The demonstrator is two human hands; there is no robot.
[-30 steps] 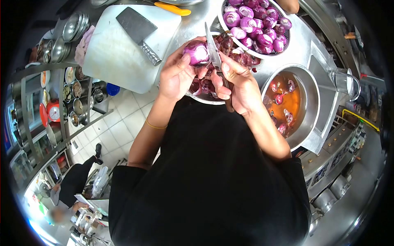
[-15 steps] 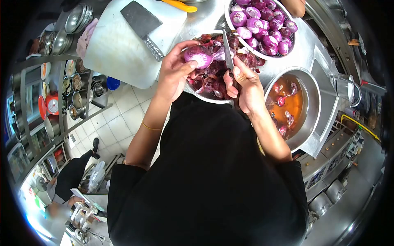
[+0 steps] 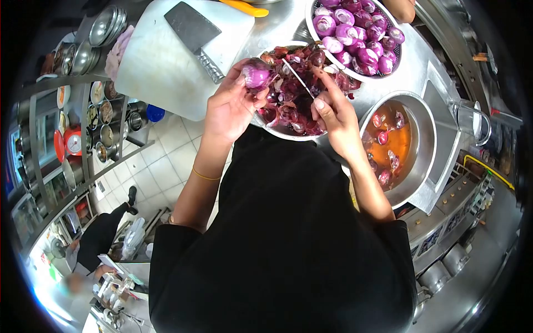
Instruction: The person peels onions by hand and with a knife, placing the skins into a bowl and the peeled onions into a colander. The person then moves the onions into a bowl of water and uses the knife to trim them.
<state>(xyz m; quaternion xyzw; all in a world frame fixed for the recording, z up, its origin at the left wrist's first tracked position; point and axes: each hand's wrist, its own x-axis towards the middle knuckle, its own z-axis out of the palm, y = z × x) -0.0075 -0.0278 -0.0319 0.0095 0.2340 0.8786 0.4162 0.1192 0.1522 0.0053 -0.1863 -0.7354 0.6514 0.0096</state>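
A purple onion [image 3: 256, 74] sits in the fingers of my left hand [image 3: 229, 105], above the left side of a metal bowl [image 3: 288, 136] full of dark red onion skins [image 3: 291, 105]. My right hand [image 3: 337, 114] grips a knife [image 3: 297, 78], its thin blade pointing up and left over the skins; the handle is mostly hidden in my palm. Peeled purple onions [image 3: 345, 34] fill a white colander [image 3: 401, 60] beyond my right hand. To the right, a steel pot [image 3: 426, 150] holds brownish liquid with several onions and bits of skin in it.
On the left lies a white cutting board [image 3: 150, 72] with a cleaver [image 3: 191, 26] on it. An orange-handled tool [image 3: 244, 7] rests at the board's far edge. A clear jug [image 3: 469, 119] stands at the right. Another person [image 3: 102, 238] is at lower left.
My left hand has turned and drawn slightly left with the onion, away from the blade. The knife has tipped left, and a pale strip stretched from the onion to the knife no longer shows.
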